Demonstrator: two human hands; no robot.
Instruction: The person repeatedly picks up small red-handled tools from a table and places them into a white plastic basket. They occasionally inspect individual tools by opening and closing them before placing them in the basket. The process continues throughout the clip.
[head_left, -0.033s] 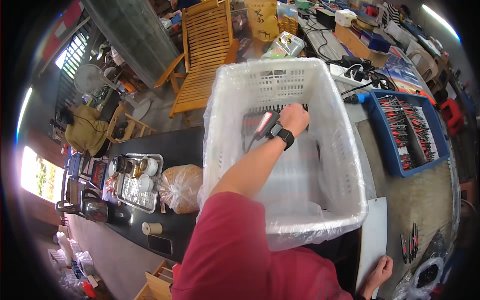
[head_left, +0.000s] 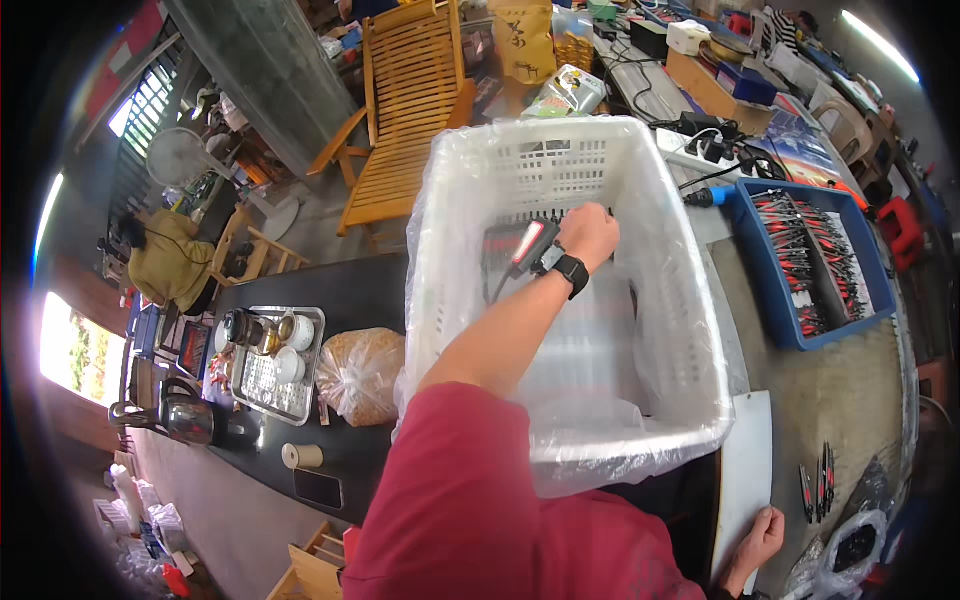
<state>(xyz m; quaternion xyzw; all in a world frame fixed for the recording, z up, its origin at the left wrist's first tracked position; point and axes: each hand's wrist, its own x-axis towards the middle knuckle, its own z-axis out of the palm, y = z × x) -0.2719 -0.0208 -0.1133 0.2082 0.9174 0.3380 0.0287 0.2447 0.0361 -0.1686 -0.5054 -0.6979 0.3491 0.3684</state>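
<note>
My left hand (head_left: 588, 236) reaches down inside a white plastic crate (head_left: 722, 390) lined with clear plastic film. Its fingers are curled and closed, and their tips are hidden from view, so what they hold cannot be made out. Beside them, a row of small dark tips (head_left: 530, 217) lines the far end of the crate's contents. A black watch (head_left: 573, 274) and a grey device with a bright strip (head_left: 530, 243) sit at the wrist. My right hand (head_left: 762, 538) rests with curled fingers at a white board (head_left: 748, 450), and nothing shows in it.
On the right, a blue tray (head_left: 822, 343) holds many slim red-and-black pieces; several similar pieces (head_left: 820, 485) lie loose on the bench. Left are a metal tray (head_left: 262, 402) with cups, a tied bag (head_left: 360, 375), a phone (head_left: 318, 488) and a kettle (head_left: 190, 415). A wooden chair (head_left: 410, 120) stands behind.
</note>
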